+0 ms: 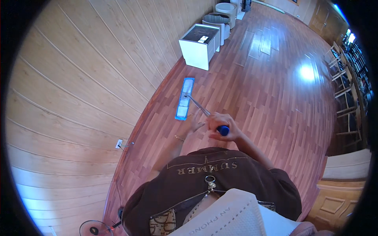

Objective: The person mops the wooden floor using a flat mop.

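My right hand [224,125] is wrapped round the upper end of a flat mop's metal pole [200,107], just by its blue end cap [223,130]. The rectangular mop head [183,103], pale on top with a blue rim, lies flat on the wooden floor [232,94] ahead and to the left. Beside the pole, below the mop head, my left hand [193,124] has its fingers apart and grips nothing that I can see. It is slightly blurred, and a bracelet [180,137] circles that wrist.
A wood-panelled wall [98,70] runs along the left. Against it stand a white cabinet [195,55] and rounded bins [225,15]. Flat clear sheets [256,43] lie farther off. Chairs [345,103] line the right. A fan [95,229] and wall socket [118,144] are low left.
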A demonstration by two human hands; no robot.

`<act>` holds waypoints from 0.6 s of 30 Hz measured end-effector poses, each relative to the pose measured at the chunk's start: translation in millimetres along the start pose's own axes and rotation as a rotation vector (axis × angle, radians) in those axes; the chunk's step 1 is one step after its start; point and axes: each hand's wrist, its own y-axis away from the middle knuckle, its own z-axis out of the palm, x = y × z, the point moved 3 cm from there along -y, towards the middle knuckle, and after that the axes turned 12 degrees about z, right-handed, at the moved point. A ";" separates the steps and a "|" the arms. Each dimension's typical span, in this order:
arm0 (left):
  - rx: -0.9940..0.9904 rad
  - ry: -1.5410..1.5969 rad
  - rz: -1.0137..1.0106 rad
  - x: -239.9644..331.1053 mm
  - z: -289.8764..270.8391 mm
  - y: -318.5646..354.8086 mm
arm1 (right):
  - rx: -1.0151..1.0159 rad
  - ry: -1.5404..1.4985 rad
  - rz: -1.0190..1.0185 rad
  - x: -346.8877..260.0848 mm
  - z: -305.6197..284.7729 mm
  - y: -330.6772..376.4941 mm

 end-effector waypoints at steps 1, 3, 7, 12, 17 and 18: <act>0.037 -0.029 -0.026 -4.0 -12.9 14.4 | -0.045 0.023 0.023 18.5 4.6 -12.5; 0.019 0.073 -0.159 -17.4 -21.1 26.7 | -0.049 0.043 0.041 53.3 7.0 -30.1; 0.253 0.029 -0.245 64.1 -60.1 21.8 | -0.064 0.045 0.094 134.2 6.7 -51.8; 0.408 -0.118 -0.365 124.2 -98.3 27.5 | -0.163 0.116 0.015 171.4 50.3 -94.4; 0.480 -0.587 -0.313 175.1 -121.7 36.4 | -0.154 0.081 0.111 112.9 108.5 -103.7; 0.557 -0.638 -0.307 184.3 -126.4 38.5 | -0.171 0.112 0.126 90.7 112.8 -104.4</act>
